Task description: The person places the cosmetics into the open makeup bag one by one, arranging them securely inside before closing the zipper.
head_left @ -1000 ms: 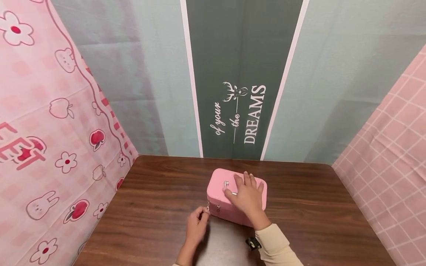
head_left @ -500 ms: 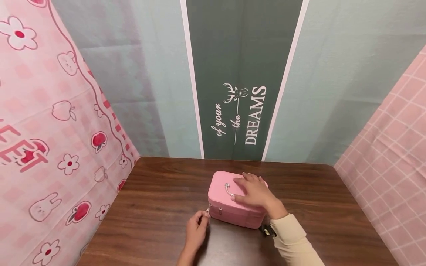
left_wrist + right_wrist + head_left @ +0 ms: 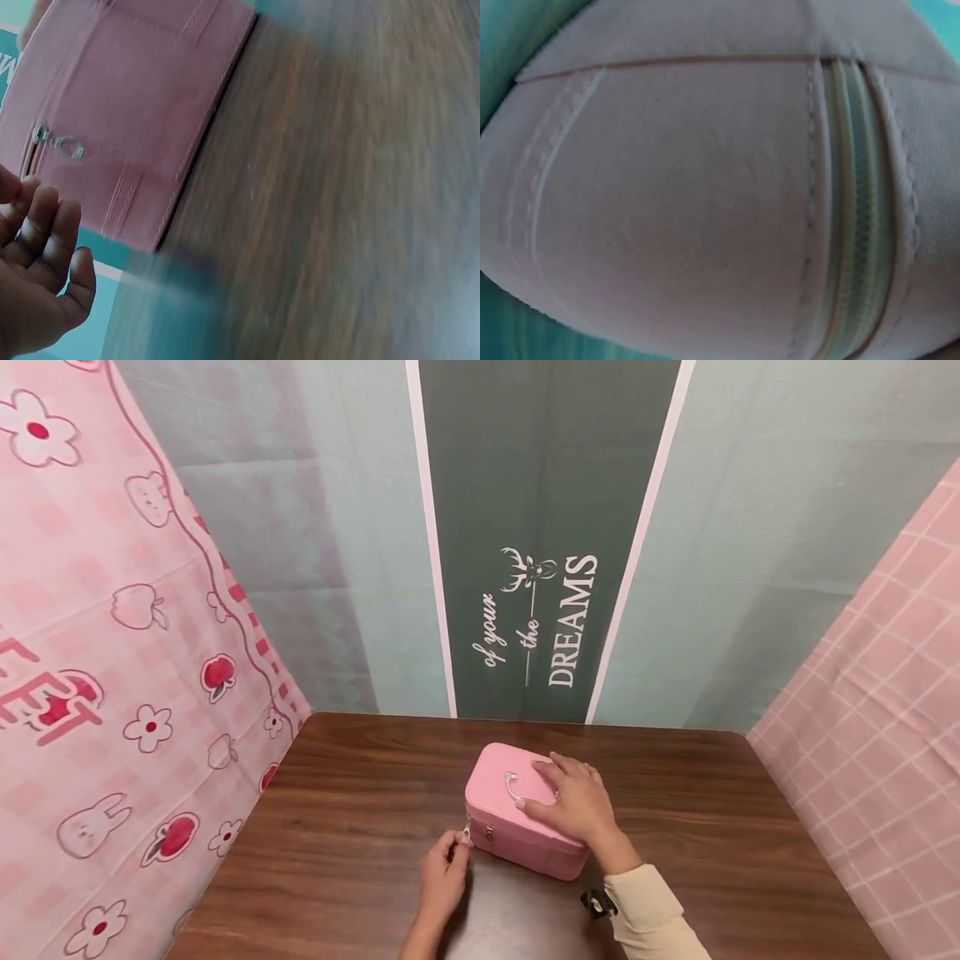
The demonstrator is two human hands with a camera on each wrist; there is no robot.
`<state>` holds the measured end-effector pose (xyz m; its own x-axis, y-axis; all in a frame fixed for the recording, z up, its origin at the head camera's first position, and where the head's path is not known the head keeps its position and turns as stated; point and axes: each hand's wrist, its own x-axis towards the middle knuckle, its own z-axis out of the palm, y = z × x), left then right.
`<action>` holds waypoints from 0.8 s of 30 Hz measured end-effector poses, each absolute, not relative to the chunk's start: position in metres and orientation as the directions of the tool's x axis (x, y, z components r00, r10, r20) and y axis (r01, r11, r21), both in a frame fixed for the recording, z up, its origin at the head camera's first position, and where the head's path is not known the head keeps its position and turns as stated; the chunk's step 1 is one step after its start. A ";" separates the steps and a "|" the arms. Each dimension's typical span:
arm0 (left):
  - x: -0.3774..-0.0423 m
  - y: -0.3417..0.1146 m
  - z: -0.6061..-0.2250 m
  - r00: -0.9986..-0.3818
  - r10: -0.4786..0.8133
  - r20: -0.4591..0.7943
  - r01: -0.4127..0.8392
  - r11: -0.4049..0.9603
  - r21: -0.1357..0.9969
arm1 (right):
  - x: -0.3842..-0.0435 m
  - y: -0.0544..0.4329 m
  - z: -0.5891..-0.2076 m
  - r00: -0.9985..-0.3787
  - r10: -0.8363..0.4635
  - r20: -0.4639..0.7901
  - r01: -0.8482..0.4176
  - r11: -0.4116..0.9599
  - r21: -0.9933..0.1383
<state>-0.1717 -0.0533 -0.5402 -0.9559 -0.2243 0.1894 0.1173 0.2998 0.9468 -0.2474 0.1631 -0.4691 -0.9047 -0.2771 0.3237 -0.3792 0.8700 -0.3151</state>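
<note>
A pink zippered case (image 3: 510,852) with a silver handle (image 3: 512,787) on its lid sits on the wooden table. At its left front corner, my left hand (image 3: 444,872) pinches a metal zipper pull (image 3: 466,833) between thumb and finger. Another zipper pull (image 3: 67,146) hangs loose on the case's front in the left wrist view. Spread across the lid's right part, my right hand (image 3: 576,802) rests with its thumb near the handle, whose right end it hides. The right wrist view shows the case's side with a stretch of closed zipper (image 3: 859,202).
The dark wooden table (image 3: 360,810) extends around the case. Behind it hangs a grey and green cloth (image 3: 555,460) with white lettering. Pink patterned cloths (image 3: 157,652) stand along both sides. A black device (image 3: 597,903) is on my right wrist.
The right hand has shifted right on the lid, uncovering more of the handle, and its forearm has swung right. The case has moved only slightly. My left hand keeps its pinch at the corner.
</note>
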 end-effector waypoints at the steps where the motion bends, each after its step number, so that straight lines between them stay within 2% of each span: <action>1: -0.172 -0.051 -0.540 -0.954 -0.233 0.190 0.115 0.301 0.947 | -0.245 0.160 -0.469 -0.911 -0.251 0.328 -0.355 0.881 -0.313; 8: -0.175 -0.040 -0.540 -0.957 -0.211 0.200 0.136 0.282 0.950 | -0.234 0.140 -0.468 -0.926 -0.107 0.361 -0.231 0.919 -0.320; 16: -0.177 -0.048 -0.539 -0.971 -0.150 0.188 0.143 0.269 0.953 | -0.231 0.140 -0.469 -0.930 -0.113 0.350 -0.232 0.919 -0.320; 19: -0.177 -0.053 -0.536 -0.982 -0.089 0.166 0.139 0.254 0.957 | -0.230 0.146 -0.465 -0.928 -0.167 0.334 -0.295 0.876 -0.381; 21: -0.177 -0.056 -0.533 -0.987 -0.053 0.152 0.134 0.258 0.957 | -0.228 0.154 -0.463 -0.919 -0.189 0.345 -0.342 0.819 -0.462; 24: -0.178 -0.058 -0.528 -0.990 -0.052 0.132 0.113 0.283 0.953 | -0.224 0.168 -0.462 -0.914 -0.161 0.371 -0.366 0.722 -0.588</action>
